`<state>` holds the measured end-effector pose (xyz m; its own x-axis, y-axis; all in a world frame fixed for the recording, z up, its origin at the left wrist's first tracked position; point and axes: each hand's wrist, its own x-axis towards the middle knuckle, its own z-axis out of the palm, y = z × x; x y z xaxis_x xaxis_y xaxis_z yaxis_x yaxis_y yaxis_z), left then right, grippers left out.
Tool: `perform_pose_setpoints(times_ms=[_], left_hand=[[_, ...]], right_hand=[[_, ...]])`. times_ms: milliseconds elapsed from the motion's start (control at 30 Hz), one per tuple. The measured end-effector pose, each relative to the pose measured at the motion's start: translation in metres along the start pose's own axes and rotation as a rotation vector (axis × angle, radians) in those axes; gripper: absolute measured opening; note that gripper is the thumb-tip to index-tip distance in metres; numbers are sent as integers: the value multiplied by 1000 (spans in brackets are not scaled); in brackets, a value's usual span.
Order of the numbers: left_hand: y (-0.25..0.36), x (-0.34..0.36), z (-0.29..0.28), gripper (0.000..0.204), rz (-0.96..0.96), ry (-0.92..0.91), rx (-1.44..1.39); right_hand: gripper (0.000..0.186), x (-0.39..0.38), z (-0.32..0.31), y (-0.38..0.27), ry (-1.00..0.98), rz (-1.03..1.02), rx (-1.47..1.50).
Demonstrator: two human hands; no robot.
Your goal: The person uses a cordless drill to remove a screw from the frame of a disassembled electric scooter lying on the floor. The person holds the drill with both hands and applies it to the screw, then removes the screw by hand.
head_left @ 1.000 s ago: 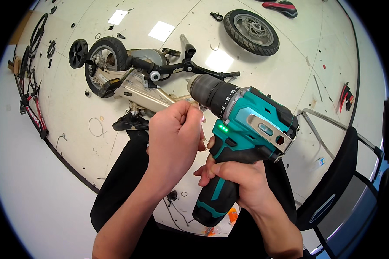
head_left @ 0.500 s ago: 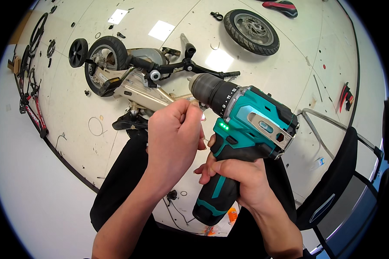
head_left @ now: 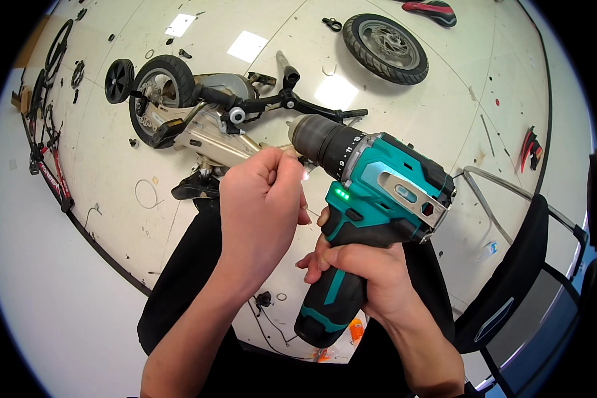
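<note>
A teal and black cordless drill is gripped around its handle by my right hand. Its grey chuck points up and to the left, and small green lights glow on its side. My left hand is closed, thumb pressed against the curled fingers, just left of and below the chuck without touching it. Whatever those fingers pinch, if anything, is hidden. Beyond my hands a beige small bike frame lies on the floor, with a black-tyred wheel and a black handlebar attached.
A loose wheel with a brake disc lies at the far right, near a red and black saddle. Red bike parts rest along the left wall. A black chair stands close at the right. Small parts and cables are scattered over the pale tiled floor.
My left hand has shifted slightly left and up, away from the drill. The drill has barely moved in my right hand.
</note>
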<state>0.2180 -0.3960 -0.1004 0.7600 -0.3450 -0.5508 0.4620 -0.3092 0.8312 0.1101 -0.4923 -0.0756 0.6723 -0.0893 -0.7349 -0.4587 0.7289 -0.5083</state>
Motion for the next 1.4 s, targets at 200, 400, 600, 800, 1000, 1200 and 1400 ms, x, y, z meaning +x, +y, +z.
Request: perform_pose_setpoints(times_ms=[200,400,600,800,1000,1200,1400], left_hand=[[-1,1,-1,29,21,5,9],[0,-1,-1,30,20,-2,15],[1,-3,0,26,28,-39,102],[-2,-6,5,25,41,-46,110],[-6,-6,4,24,77,-54,173],[-4,-6,6,25,44,-45,140],[-3,-6,6,25,48,-35,126]], right_hand=[[39,0,0,-1,-20,-9,-14],[38,0,1,0,-3,-12,5],[39,2,0,0,32,-3,-6],[36,2,1,0,31,-38,-71],[12,-1,0,0,-31,-52,-90],[36,0,1,-2,32,-34,-67],[37,0,2,-3,24,-36,-89]])
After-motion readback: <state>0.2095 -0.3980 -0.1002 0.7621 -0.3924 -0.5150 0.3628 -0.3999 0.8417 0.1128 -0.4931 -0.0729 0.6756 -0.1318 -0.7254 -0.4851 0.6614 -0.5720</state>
